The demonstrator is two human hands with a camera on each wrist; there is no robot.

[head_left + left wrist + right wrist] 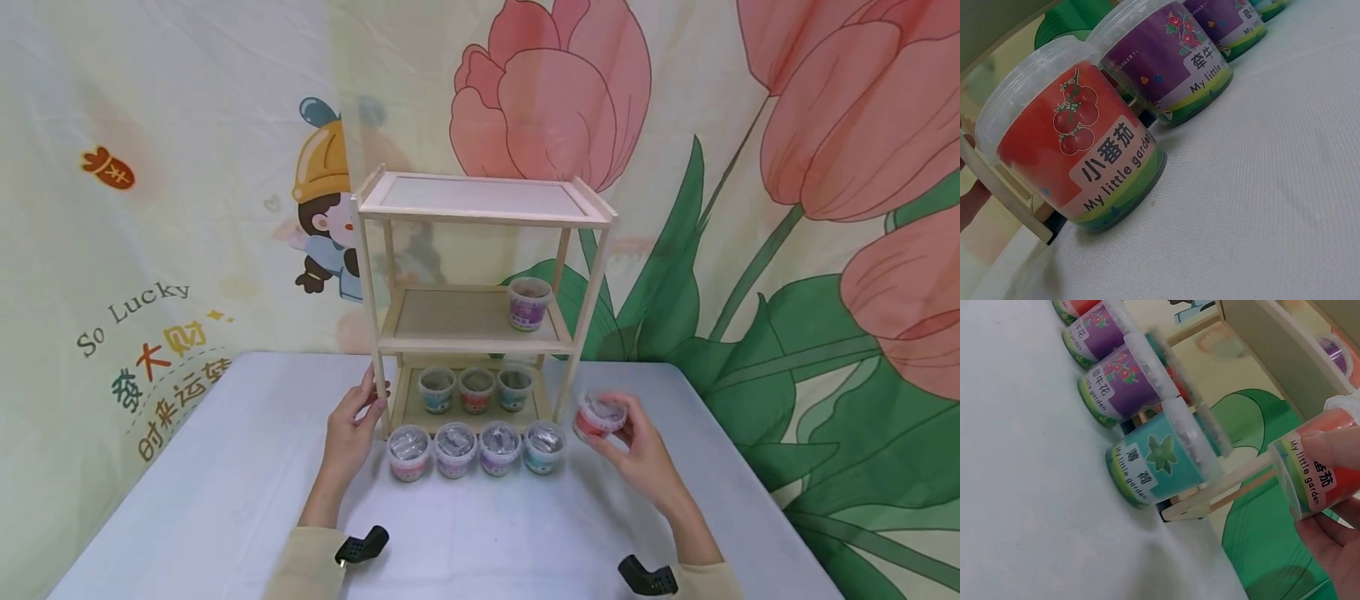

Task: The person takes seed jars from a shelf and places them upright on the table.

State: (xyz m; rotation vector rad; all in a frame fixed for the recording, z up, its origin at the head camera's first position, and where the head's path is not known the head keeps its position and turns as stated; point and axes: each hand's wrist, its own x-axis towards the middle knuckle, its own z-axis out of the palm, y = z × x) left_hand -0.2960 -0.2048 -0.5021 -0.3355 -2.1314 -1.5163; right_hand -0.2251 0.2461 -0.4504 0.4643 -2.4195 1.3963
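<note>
A light wooden three-tier rack (480, 218) stands on the white table. My left hand (358, 414) grips its front left post near the bottom. My right hand (626, 442) holds a red-labelled plastic tub (599, 416), also in the right wrist view (1319, 469), just right of the rack's front right leg and lifted off the table. Several lidded tubs stand in a row (476, 448) before the rack; the leftmost is a red tomato tub (1075, 140), then purple ones (1169, 56), and a teal one (1160, 459) at the right end.
Three tubs (476, 388) sit on the rack's bottom shelf and a purple tub (528, 303) on the middle shelf's right side. The top shelf (480, 197) carries nothing. A printed flower and cartoon backdrop (787, 167) hangs close behind the table (225, 483).
</note>
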